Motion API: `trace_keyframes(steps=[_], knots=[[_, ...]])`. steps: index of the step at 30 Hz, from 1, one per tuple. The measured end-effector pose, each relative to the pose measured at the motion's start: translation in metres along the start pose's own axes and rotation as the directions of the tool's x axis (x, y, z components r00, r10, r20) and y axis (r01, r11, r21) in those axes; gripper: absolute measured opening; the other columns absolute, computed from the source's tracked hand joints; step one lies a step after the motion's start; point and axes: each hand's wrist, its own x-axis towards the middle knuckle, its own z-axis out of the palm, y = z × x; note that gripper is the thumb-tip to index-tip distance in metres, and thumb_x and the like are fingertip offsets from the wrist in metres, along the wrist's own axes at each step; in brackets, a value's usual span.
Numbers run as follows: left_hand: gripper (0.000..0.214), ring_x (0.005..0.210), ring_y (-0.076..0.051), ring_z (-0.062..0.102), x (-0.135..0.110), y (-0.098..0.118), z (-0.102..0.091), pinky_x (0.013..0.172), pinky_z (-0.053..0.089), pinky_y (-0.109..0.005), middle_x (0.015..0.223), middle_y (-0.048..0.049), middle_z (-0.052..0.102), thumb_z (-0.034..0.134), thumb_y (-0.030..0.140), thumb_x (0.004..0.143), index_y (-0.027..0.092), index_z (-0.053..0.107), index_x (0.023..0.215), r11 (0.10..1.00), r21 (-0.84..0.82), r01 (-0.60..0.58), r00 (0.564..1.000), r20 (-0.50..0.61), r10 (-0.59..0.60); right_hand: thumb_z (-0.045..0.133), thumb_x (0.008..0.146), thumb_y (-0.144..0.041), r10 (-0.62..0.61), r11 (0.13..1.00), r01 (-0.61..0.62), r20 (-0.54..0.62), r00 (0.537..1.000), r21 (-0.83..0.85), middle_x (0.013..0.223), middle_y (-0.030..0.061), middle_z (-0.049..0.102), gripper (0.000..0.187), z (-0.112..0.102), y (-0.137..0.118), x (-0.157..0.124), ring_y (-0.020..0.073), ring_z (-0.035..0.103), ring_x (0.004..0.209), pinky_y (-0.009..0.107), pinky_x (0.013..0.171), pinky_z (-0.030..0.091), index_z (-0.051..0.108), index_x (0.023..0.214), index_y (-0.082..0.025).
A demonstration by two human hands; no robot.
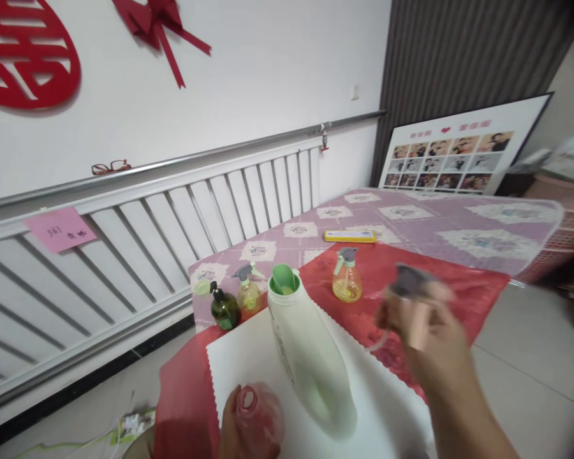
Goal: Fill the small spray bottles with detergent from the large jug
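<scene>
My left hand (230, 421) is wrapped around a pink see-through spray bottle (268, 414) with its neck uncovered, low on the white board (242, 354). Raised over the red cloth at the right, my right hand (423, 319) grips a dark grey spray head (411, 280); a pale tube hangs from it. Motion blurs this hand. Between the hands stands a large pale green jug (310, 357), its green-rimmed mouth uncapped. Behind it are a clear spray bottle (347, 284) with yellow liquid, another spray bottle (249, 294) and a dark green pump bottle (226, 311).
A yellow flat case (350, 236) lies on the purple patterned tablecloth (310, 213). Red cloth (473, 287) covers part of the table. A white radiator (172, 223) runs along the wall at left. A photo board (459, 150) leans behind the table near stacked pink baskets (555, 223).
</scene>
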Motion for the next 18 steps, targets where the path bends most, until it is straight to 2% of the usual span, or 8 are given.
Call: trace_keyframes(steps=[2, 4, 6, 8, 10, 14, 18], knots=[[0.039, 0.066, -0.015, 0.064, -0.003, 0.001, 0.005, 0.064, 0.054, -0.025, 0.070, -0.0020, 0.063, 0.073, 0.056, 0.065, 0.020, 0.065, 0.080, 0.998, -0.029, 0.052, 0.999, 0.007, -0.052, 0.064, 0.075, -0.053, 0.051, 0.970, -0.020, 0.122, 0.991, -0.242, 0.066, -0.0021, 0.058, 0.031, 0.005, 0.021, 0.010, 0.0162, 0.056, 0.056, 0.029, 0.051, 0.045, 0.056, 0.084, -0.025], [0.037, 0.065, -0.016, 0.065, -0.008, 0.004, 0.009, 0.063, 0.055, -0.025, 0.071, -0.0033, 0.066, 0.073, 0.054, 0.067, 0.020, 0.067, 0.080, 0.998, -0.015, 0.068, 0.997, -0.044, -0.069, 0.059, 0.078, -0.051, 0.098, 0.849, 0.051, 0.252, 0.963, -0.526, 0.063, -0.0016, 0.060, 0.027, 0.006, 0.045, 0.014, 0.0163, 0.056, 0.056, 0.028, 0.052, 0.040, 0.054, 0.076, -0.024], [0.037, 0.068, -0.017, 0.067, -0.013, 0.007, 0.012, 0.064, 0.056, -0.025, 0.076, -0.0052, 0.069, 0.072, 0.052, 0.069, 0.019, 0.068, 0.084, 0.997, -0.017, 0.077, 0.991, -0.109, -0.078, 0.055, 0.081, -0.048, 0.150, 0.726, 0.113, 0.317, 0.936, -0.678, 0.064, 0.0005, 0.064, 0.025, 0.007, 0.066, 0.013, 0.0176, 0.058, 0.059, 0.028, 0.053, 0.039, 0.054, 0.073, -0.024], [0.038, 0.068, -0.018, 0.068, -0.016, 0.009, 0.012, 0.061, 0.056, -0.025, 0.077, -0.0050, 0.070, 0.073, 0.052, 0.068, 0.019, 0.069, 0.088, 0.997, -0.011, 0.073, 0.987, -0.140, -0.074, 0.054, 0.081, -0.043, 0.188, 0.673, 0.127, 0.335, 0.923, -0.728, 0.065, 0.0024, 0.066, 0.022, 0.008, 0.081, 0.011, 0.0196, 0.060, 0.060, 0.028, 0.054, 0.038, 0.056, 0.072, -0.023], [0.039, 0.066, -0.018, 0.068, -0.017, 0.011, 0.010, 0.057, 0.055, -0.025, 0.076, -0.0042, 0.069, 0.074, 0.052, 0.066, 0.020, 0.068, 0.089, 0.997, 0.028, 0.069, 0.988, -0.139, -0.065, 0.054, 0.080, -0.040, 0.217, 0.659, 0.122, 0.343, 0.914, -0.742, 0.067, 0.0041, 0.070, 0.019, 0.009, 0.092, 0.007, 0.0219, 0.063, 0.062, 0.029, 0.055, 0.039, 0.061, 0.075, -0.023], [0.041, 0.071, -0.019, 0.069, -0.012, 0.012, 0.007, 0.060, 0.055, -0.025, 0.081, -0.0044, 0.070, 0.076, 0.048, 0.062, 0.021, 0.066, 0.090, 0.994, 0.102, 0.038, 0.992, -0.120, -0.026, 0.054, 0.081, -0.042, 0.257, 0.637, 0.112, 0.347, 0.902, -0.763, 0.083, 0.0084, 0.077, 0.028, 0.011, 0.101, -0.001, 0.0273, 0.070, 0.076, 0.030, 0.058, 0.042, 0.068, 0.096, -0.023], [0.039, 0.072, -0.021, 0.069, -0.006, 0.011, 0.006, 0.061, 0.057, -0.027, 0.078, -0.0044, 0.069, 0.075, 0.053, 0.060, 0.023, 0.064, 0.084, 0.990, 0.135, 0.048, 0.997, -0.073, -0.038, 0.054, 0.082, -0.042, 0.259, 0.635, 0.133, 0.372, 0.891, -0.761, 0.079, 0.0094, 0.077, 0.025, 0.009, 0.099, -0.004, 0.0294, 0.070, 0.073, 0.032, 0.058, 0.042, 0.069, 0.085, -0.023]])
